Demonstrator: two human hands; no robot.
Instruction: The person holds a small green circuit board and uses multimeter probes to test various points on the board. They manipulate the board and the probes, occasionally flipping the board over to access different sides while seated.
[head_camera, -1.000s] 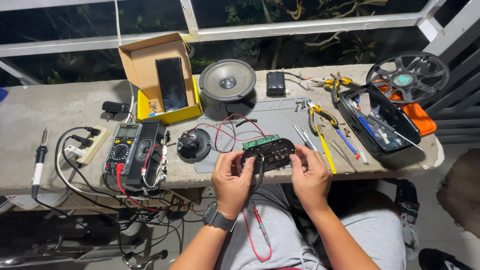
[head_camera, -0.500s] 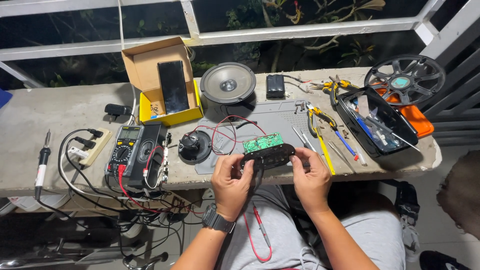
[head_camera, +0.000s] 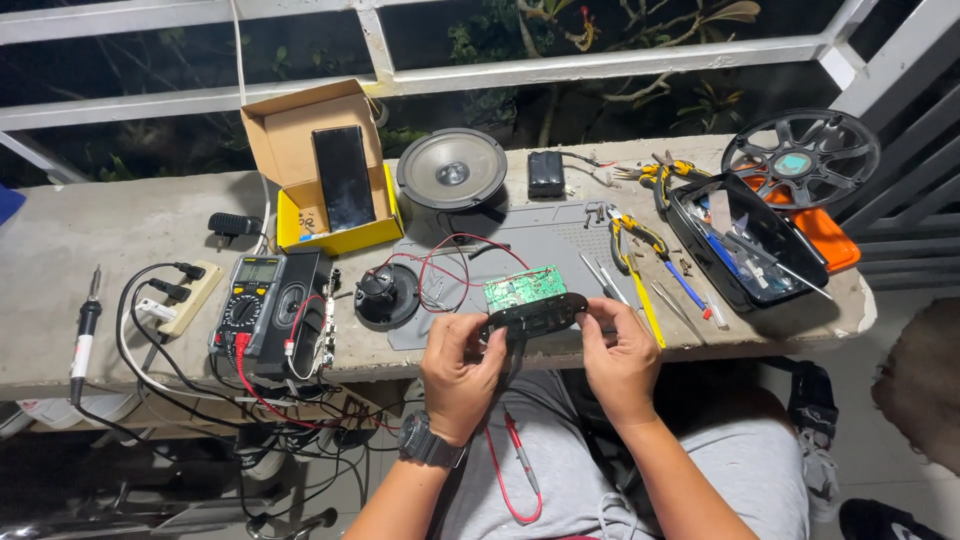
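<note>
Right now my left hand (head_camera: 462, 372) and right hand (head_camera: 622, 357) pinch the ends of a black oblong plastic panel (head_camera: 533, 316) carrying a green circuit board (head_camera: 524, 287), just above the grey desk (head_camera: 60, 300) edge; it seems light, rigid and fragile, best gripped by its plastic ends.

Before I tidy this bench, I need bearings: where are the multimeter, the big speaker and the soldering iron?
multimeter (head_camera: 243, 305), head view, on its dial.
big speaker (head_camera: 452, 172), head view, on its centre cap.
soldering iron (head_camera: 84, 335), head view, on its handle.

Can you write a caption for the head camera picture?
Both hands, left hand and right hand, hold a black panel with green circuit board.
</note>
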